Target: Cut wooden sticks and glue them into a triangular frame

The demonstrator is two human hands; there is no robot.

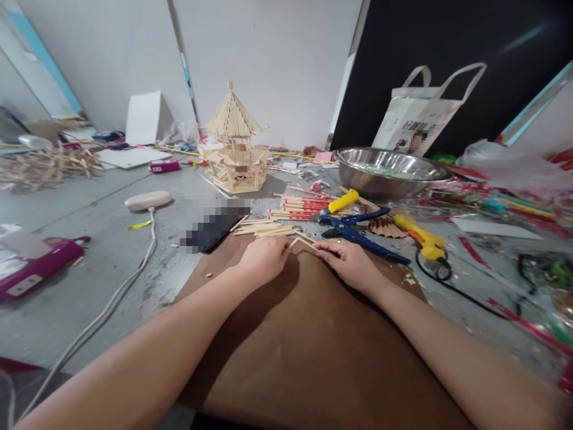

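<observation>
The left hand (265,261) has its grip pinched at one end of the thin wooden sticks (307,243), its fingertips mostly hidden; the right hand (351,263) pinches the other end between thumb and fingers. The sticks meet at a shallow angle above the far part of the brown sheet (304,334). At that sheet's far edge lies a loose pile of pale sticks (268,227), with red-marked sticks (293,209) just beyond. A dark phone (219,227), partly pixelated, lies by the sheet's far left corner. Near its far right corner are blue-handled pliers (367,242), a yellow-handled tool (344,201) and a yellow corded tool (423,237). Beyond the sheet stands a wooden pagoda model (237,161); beyond its right side, a metal bowl (389,182) and a white tote bag (409,122). Left of the sheet rest a white corded device (148,201) and a magenta power strip (45,266).
</observation>
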